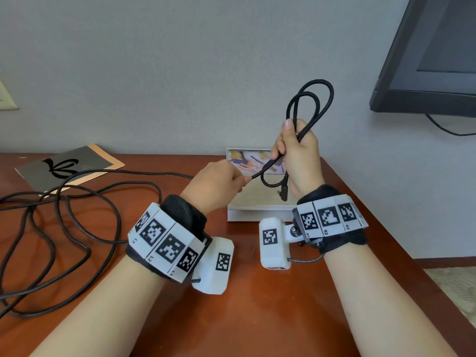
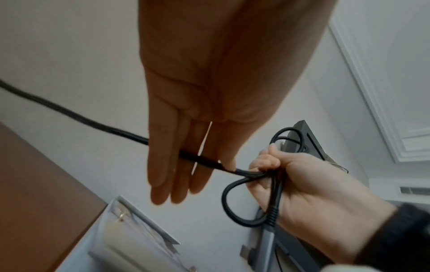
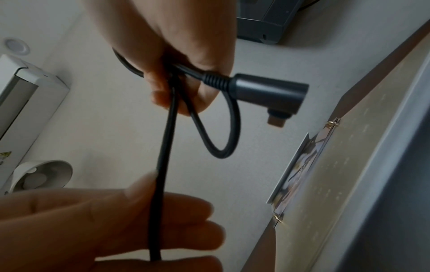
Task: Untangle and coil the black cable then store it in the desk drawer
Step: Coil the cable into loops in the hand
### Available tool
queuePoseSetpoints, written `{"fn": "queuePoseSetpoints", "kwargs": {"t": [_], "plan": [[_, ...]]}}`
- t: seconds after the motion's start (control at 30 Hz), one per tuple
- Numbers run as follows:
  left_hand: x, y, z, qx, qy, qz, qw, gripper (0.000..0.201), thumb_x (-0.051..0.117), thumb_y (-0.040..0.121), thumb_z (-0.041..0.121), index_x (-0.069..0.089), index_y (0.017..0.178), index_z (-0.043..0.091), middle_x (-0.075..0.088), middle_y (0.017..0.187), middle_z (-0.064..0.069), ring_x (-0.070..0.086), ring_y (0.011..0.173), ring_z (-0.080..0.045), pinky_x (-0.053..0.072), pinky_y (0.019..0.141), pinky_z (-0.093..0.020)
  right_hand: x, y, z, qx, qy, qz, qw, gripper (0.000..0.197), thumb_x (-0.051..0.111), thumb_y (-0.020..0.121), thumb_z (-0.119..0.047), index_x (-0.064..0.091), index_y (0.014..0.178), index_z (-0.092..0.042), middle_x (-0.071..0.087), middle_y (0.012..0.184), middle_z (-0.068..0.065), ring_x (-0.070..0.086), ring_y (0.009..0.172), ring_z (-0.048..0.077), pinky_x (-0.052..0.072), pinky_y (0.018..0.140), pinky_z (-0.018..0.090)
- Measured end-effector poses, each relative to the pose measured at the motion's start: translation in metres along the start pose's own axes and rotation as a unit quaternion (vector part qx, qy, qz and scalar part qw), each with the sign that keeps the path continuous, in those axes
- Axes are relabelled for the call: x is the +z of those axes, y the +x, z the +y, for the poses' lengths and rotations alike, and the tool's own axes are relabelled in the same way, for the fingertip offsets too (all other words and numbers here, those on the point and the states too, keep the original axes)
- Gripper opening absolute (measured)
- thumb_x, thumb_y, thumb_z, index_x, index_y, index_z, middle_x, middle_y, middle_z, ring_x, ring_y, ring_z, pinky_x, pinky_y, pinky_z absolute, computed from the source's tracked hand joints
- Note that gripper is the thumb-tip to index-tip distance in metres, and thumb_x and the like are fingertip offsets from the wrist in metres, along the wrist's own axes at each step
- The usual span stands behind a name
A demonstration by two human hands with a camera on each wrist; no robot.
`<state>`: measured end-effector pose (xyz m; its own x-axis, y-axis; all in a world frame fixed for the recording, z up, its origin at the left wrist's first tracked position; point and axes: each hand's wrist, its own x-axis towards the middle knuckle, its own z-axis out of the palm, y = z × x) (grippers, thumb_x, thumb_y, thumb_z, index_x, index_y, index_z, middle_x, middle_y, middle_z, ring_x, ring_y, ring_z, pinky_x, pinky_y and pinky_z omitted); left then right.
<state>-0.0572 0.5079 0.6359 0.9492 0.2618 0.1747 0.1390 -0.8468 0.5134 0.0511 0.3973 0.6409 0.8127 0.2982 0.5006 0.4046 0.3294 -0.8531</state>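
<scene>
My right hand (image 1: 293, 140) is raised over the desk and grips a small coil of the black cable (image 1: 262, 169). Two loops stick up above the fist and one short loop hangs below. The angled grey plug (image 3: 267, 92) dangles under that hand. My left hand (image 1: 242, 180) pinches the cable strand just left of the coil, between thumb and fingers (image 2: 202, 176). From there the cable runs back to a loose tangle (image 1: 144, 173) on the left of the desk. No drawer is in view.
A white box with a picture on its lid (image 1: 257, 210) lies on the brown desk (image 1: 257, 305) under my hands. A dark folder (image 1: 67, 166) lies at the back left. A monitor (image 1: 432, 60) hangs at the upper right. The desk's edge runs down the right side.
</scene>
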Motion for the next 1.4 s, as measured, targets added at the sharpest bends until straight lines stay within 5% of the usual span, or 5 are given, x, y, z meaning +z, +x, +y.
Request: {"fn": "queuePoseSetpoints", "kwargs": {"t": [0.57, 0.73, 0.93, 1.1, 1.4], "plan": [[-0.007, 0.001, -0.011, 0.019, 0.055, 0.015, 0.998, 0.042, 0.041, 0.099, 0.035, 0.059, 0.063, 0.02, 0.069, 0.082, -0.005, 0.053, 0.061, -0.014, 0.032, 0.054, -0.024, -0.013, 0.006, -0.013, 0.039, 0.08, 0.035, 0.995, 0.031, 0.037, 0.101, -0.019, 0.041, 0.071, -0.014, 0.032, 0.044, -0.012, 0.027, 0.039, 0.005, 0.026, 0.042, 0.019], [-0.007, -0.001, -0.005, 0.039, 0.026, 0.069, 0.996, 0.017, 0.059, 0.09, 0.022, 0.068, 0.103, 0.015, 0.068, 0.083, -0.002, 0.059, 0.077, -0.016, 0.046, 0.071, -0.027, -0.003, 0.0, -0.009, 0.056, 0.044, 0.005, 0.997, 0.032, 0.039, 0.101, -0.019, 0.044, 0.07, -0.014, 0.029, 0.048, -0.008, 0.025, 0.04, 0.005, 0.024, 0.044, 0.021], [-0.004, -0.004, 0.003, 0.086, -0.004, 0.07, 0.994, 0.063, 0.06, 0.087, 0.007, 0.036, 0.14, 0.031, 0.049, 0.074, 0.012, 0.049, 0.065, -0.007, 0.037, 0.069, -0.021, 0.003, -0.005, -0.005, 0.087, 0.003, -0.035, 0.996, 0.031, 0.039, 0.101, -0.017, 0.043, 0.07, -0.012, 0.028, 0.047, -0.005, 0.026, 0.037, 0.006, 0.028, 0.042, 0.02], [0.0, -0.004, 0.011, 0.138, 0.001, 0.042, 0.99, 0.098, 0.057, 0.085, -0.003, -0.003, 0.145, 0.044, 0.015, 0.157, -0.012, 0.048, 0.061, -0.01, 0.05, 0.074, -0.03, 0.015, -0.014, -0.003, 0.105, -0.059, -0.061, 0.991, 0.032, 0.039, 0.101, -0.02, 0.042, 0.07, -0.013, 0.043, 0.053, 0.005, 0.042, 0.041, 0.011, 0.042, 0.047, 0.021], [0.006, -0.01, 0.017, 0.186, 0.021, 0.01, 0.982, 0.112, 0.05, 0.08, -0.012, -0.027, 0.131, 0.052, -0.002, 0.159, -0.004, 0.06, 0.073, -0.032, 0.05, 0.067, -0.046, 0.019, -0.008, 0.014, 0.157, -0.104, -0.016, 0.982, 0.022, 0.043, 0.098, -0.03, 0.059, 0.104, -0.016, 0.069, 0.102, 0.004, 0.067, 0.091, 0.016, 0.053, 0.075, 0.027]]}}
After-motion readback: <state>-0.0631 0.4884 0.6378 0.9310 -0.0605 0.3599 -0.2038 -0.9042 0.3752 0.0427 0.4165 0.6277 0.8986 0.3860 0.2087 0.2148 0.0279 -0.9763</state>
